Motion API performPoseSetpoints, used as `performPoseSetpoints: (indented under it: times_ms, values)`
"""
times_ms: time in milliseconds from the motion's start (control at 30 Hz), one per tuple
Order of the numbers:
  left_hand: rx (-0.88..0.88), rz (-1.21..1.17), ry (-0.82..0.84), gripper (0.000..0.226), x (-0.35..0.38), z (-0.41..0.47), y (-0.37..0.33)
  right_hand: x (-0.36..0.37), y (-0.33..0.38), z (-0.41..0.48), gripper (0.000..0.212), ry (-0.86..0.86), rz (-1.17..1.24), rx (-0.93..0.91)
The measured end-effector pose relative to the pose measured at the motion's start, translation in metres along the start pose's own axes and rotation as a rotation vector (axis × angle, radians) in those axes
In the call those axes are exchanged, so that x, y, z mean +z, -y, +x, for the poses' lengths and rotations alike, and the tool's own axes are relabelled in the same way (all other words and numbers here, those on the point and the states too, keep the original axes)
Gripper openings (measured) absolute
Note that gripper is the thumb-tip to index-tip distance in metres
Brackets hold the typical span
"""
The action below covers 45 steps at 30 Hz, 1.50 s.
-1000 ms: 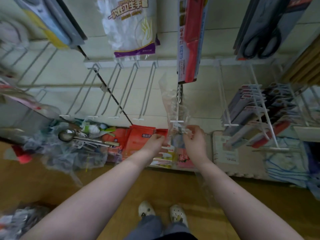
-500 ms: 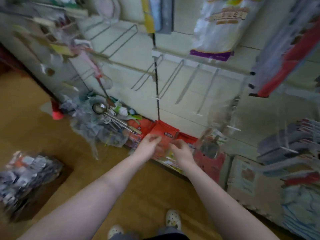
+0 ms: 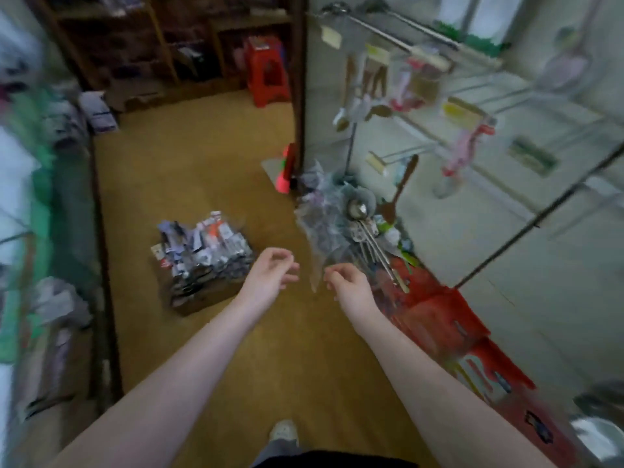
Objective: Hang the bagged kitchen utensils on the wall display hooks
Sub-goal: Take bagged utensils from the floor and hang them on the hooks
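Note:
A heap of clear-bagged metal ladles and spoons (image 3: 358, 231) lies on the floor against the wall panel. A box of packaged utensils (image 3: 202, 261) stands on the floor left of it. My left hand (image 3: 270, 275) hovers over the floor, fingers loosely curled, holding nothing. My right hand (image 3: 347, 285) hangs beside it with loosely curled fingers, just in front of the bagged heap, also empty. Wire display hooks (image 3: 466, 106) stick out of the wall at the right, some carrying bagged utensils (image 3: 412, 79). The picture is blurred by motion.
Red packets (image 3: 435, 309) lie along the wall's foot. A dark post (image 3: 299, 79) ends the wall panel. A red stool (image 3: 266, 72) stands at the back by wooden shelves. A green shelf unit (image 3: 44, 197) lines the left side. Brown floor lies between.
My view has swung left from the hooks to the floor and aisle. Both hands have let go of the hung bag and dropped away from the wall, empty.

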<state>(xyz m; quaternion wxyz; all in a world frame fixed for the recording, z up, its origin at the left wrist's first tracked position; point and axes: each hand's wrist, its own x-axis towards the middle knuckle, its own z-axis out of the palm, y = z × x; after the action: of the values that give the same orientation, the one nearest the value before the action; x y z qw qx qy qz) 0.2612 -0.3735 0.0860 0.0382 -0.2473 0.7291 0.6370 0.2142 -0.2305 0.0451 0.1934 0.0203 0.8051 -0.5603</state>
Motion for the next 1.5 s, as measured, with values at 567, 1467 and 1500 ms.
performPoseSetpoints:
  times_ms: [567,1467,1500]
  values:
    - [-0.178,-0.312,-0.468,0.022,-0.229,0.028,0.067,0.224,0.098,0.065,0.008,0.452,-0.235,-0.279]
    - [-0.426,-0.3,-0.492,0.006,-0.464,0.342,0.059,0.493,0.171,0.38,0.013,0.52,-0.311,-0.011]
    - [-0.432,-0.314,-0.459,0.007,-0.472,0.359,0.066,0.501,0.169,0.388,0.013,0.5,-0.305,0.01]
